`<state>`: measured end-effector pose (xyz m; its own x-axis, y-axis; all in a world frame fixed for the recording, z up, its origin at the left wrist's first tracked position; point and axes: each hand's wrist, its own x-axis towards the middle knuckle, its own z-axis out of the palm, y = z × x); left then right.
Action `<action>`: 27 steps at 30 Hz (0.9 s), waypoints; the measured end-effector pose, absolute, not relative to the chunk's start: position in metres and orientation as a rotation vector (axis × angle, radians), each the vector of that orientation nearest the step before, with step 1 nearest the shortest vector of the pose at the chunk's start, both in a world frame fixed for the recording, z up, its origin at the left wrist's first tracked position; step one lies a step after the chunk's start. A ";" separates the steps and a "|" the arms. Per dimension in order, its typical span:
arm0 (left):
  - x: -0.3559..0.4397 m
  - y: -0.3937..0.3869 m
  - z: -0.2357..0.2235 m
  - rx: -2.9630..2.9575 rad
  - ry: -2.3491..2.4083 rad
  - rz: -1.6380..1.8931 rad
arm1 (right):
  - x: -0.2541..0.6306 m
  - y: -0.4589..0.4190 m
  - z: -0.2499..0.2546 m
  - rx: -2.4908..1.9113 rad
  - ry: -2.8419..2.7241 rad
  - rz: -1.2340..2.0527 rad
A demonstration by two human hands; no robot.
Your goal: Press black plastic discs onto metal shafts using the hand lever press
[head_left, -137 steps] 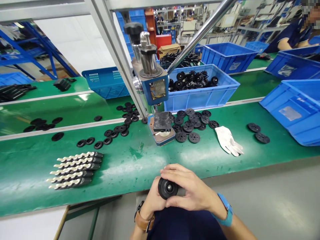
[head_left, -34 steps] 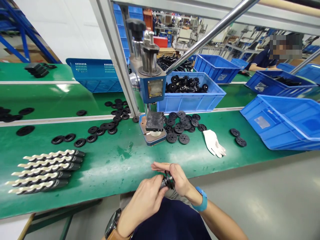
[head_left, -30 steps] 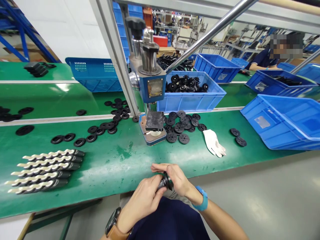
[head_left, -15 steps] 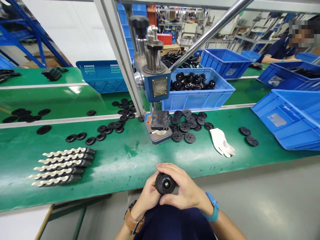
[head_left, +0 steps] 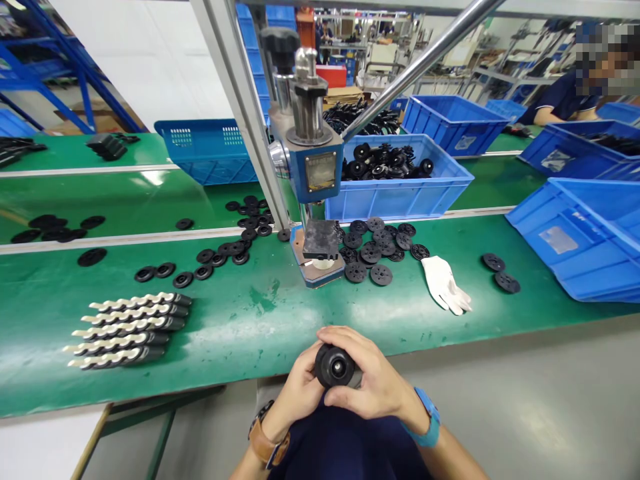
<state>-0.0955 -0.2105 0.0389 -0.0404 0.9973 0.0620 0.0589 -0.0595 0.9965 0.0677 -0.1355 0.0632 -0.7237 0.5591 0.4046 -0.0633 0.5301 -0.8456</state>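
Cream-and-black rows of parts [head_left: 130, 327] lie at left on the green table [head_left: 220, 353], black rings [head_left: 231, 249] beyond them. On my remote feed, the left hand [head_left: 300, 387] has its fingers closed round a black wheel [head_left: 334, 365] near the table's front edge, just turned from side-on to face my camera, suggesting handwork under way. The right hand [head_left: 375, 380] grips its rim; farther right lies a white glove [head_left: 444, 285].

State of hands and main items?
Black round plastic part, held, round end showing.
Left hand, closed around it.
Right hand, curled over it.
White fabric glove, lying unworn.
Blue metal press, lever slanting upward.
Light blue rectangular plastic bin, holding black parts.
Black round discs, loose, some overlapping.
Black-and-cream wavy strips, lying in rows.
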 end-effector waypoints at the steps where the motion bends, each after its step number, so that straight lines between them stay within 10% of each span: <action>1: -0.096 -0.210 0.039 1.281 1.247 1.266 | 0.068 -0.135 0.064 -0.398 -2.101 1.199; 27: -0.095 -0.215 0.036 1.347 1.269 1.320 | 0.065 -0.141 0.069 -0.371 -2.023 1.201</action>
